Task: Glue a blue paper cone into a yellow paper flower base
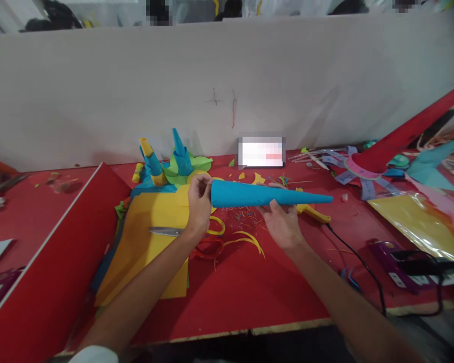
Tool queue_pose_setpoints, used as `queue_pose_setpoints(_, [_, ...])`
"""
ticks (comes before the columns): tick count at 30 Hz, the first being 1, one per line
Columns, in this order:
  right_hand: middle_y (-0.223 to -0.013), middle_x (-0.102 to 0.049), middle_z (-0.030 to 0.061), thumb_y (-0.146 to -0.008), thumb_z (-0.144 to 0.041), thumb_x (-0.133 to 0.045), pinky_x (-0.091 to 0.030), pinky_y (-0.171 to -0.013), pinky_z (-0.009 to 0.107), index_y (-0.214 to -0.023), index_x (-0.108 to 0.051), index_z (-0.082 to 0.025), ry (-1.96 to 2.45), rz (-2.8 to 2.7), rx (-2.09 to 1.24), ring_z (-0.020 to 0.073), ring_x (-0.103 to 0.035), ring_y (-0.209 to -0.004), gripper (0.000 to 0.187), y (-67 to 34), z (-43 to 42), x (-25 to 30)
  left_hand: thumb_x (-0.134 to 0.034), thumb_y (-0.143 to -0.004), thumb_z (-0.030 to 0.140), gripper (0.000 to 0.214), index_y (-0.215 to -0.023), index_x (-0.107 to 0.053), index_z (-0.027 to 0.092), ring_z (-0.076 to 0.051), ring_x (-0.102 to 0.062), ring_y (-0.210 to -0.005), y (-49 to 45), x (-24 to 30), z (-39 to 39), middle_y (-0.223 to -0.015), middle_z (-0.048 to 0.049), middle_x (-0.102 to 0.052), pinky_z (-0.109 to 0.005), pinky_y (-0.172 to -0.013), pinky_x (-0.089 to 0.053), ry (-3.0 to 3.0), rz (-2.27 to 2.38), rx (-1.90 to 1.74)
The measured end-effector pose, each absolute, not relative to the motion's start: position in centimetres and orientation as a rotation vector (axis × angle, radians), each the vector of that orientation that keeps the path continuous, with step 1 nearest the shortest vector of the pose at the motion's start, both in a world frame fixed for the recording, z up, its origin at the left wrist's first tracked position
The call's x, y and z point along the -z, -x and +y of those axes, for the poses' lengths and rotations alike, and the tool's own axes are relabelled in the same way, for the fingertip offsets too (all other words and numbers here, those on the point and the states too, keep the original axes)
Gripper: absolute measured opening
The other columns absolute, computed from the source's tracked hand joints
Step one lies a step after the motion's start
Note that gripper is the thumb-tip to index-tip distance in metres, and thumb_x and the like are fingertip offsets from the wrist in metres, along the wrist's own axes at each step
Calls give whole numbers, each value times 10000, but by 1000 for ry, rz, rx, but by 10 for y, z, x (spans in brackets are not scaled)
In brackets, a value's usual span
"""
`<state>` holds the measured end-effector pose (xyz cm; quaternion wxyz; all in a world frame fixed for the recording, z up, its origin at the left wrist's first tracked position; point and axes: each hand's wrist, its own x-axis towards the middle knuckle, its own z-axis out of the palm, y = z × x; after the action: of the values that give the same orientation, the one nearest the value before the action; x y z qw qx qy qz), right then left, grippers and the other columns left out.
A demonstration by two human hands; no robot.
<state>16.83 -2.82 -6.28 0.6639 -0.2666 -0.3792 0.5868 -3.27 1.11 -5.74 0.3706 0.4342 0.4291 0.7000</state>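
Observation:
A long blue paper cone (261,194) lies level across the space between my hands, its wide end to the left and its point to the right. My left hand (200,201) pinches the rim of the wide end. My right hand (283,222) supports the cone from below near its middle, thumb against the near side and fingers partly hidden behind. Under my left wrist rest scissors (168,231) with yellow and red handles, lying on yellow paper sheets (147,262). Thin curved yellow paper strips (249,239) lie on the red table below the cone.
Behind stand small blue cones (181,159) on green leaf shapes, and a phone (263,151) leaning at the white wall. A yellow glue gun (314,214) with a black cord lies right. A red divider (53,257) stands left; a red cone (412,133) sits far right.

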Motion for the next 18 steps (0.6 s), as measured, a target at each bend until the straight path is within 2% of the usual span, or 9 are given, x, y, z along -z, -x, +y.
queue_pose_setpoints(6, [-1363,-748,0,-750,-500,-940,-537,-1171,592,-1241,-659,-405,624,-828,-1290,293,-593,-1438,573,-170,-26,58,-750,-824,292,164,-889,-632,198,-118,-564,-742,33,52,9,-807,10,-614,-225,-670,-463,-1329,1073,-1705])
queue_pose_setpoints(13, [-1344,-755,23,-740,-516,-942,-517,-1190,596,-1250,-665,-390,633,-851,-1290,303,-586,-1444,594,-170,-26,58,-767,-782,320,196,-895,-679,186,-106,-550,-661,39,48,14,-776,11,-656,-220,-608,-457,-1220,1073,-1613])
queue_pose_setpoints(18, [-1311,-769,19,-756,-527,-929,-536,-1171,592,-1248,-664,-397,636,-860,-1345,300,-614,-1409,573,-171,-29,59,-715,-798,255,112,-878,-677,185,-128,-620,-747,44,45,12,-823,-6,-679,-233,-675,-481,-1421,1120,-1636])
